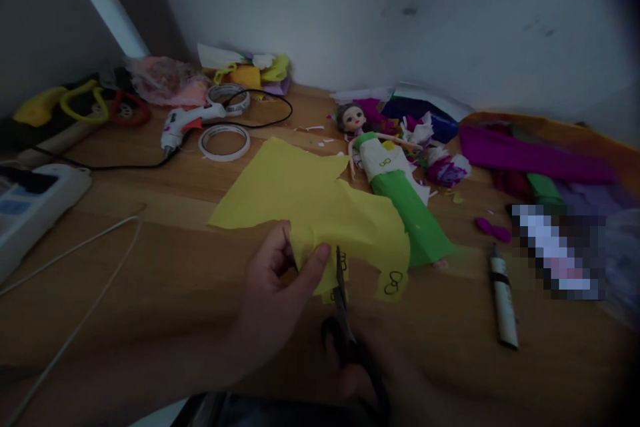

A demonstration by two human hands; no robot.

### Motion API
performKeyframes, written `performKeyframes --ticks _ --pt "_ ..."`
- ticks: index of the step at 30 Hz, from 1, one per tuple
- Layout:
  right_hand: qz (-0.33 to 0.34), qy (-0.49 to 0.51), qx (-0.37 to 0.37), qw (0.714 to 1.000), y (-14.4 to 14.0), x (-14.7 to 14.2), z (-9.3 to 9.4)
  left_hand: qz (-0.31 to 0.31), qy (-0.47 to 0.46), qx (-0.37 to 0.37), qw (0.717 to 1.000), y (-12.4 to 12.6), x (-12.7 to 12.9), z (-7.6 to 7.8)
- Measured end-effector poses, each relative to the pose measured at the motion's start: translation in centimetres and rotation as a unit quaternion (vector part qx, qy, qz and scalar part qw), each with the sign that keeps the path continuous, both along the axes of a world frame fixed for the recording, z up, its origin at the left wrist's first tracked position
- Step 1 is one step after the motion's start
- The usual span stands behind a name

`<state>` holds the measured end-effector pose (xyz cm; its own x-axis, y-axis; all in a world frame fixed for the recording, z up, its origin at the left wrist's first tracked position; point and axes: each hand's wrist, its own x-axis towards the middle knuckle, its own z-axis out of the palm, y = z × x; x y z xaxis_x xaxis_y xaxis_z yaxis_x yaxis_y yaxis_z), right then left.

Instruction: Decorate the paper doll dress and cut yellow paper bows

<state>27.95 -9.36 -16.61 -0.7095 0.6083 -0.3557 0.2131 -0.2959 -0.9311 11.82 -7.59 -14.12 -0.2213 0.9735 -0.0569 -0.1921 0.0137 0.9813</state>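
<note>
My left hand (280,283) pinches the near edge of a sheet of yellow paper (295,187) between thumb and fingers. Small bow outlines are drawn in black along that edge, one on a tab at the right. My right hand (367,367), dim and partly hidden, is closed round the black handles of a pair of scissors (341,300). Their blades point away from me and meet the paper beside a drawn bow, just right of my left thumb. Behind the sheet lies a doll (355,121) in a green and white paper dress (400,207).
A glue gun (187,121), rolls of tape (225,142) and a power strip (45,203) are at the left. A marker (504,300) and a magenta paper bow (493,229) lie at the right. Coloured paper (535,153) is heaped along the wall.
</note>
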Motion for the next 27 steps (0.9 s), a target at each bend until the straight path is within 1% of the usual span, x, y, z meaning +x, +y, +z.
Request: performKeyframes --ticks 2,5,7,16,19,23,27 --pt "0.0 -0.008 -0.008 1.0 0.1 -0.1 0.3 -0.006 -0.009 -0.002 1.0 0.0 0.0 0.0" --pt "0.017 -0.017 -0.041 0.999 0.3 -0.1 0.7 -0.019 -0.019 -0.009 1.0 -0.1 0.0 0.1" --pt "0.013 -0.018 -0.043 0.999 0.5 0.0 0.9 -0.027 -0.018 -0.019 0.999 -0.2 0.0 0.1" --pt "0.037 -0.021 -0.047 0.998 0.7 0.1 1.4 -0.018 0.047 -0.016 0.999 -0.5 0.0 -0.4" --pt "0.021 -0.023 -0.046 0.998 0.7 0.0 1.4 -0.004 0.056 -0.003 0.998 -0.3 0.0 -0.3" --pt "-0.017 -0.042 -0.045 0.998 0.4 -0.1 1.4 0.004 0.064 0.0 0.998 -0.2 -0.1 -0.1" --pt "-0.062 -0.071 -0.011 0.995 -0.3 -0.3 1.2 0.006 0.062 0.008 0.998 -0.2 -0.2 -0.1"
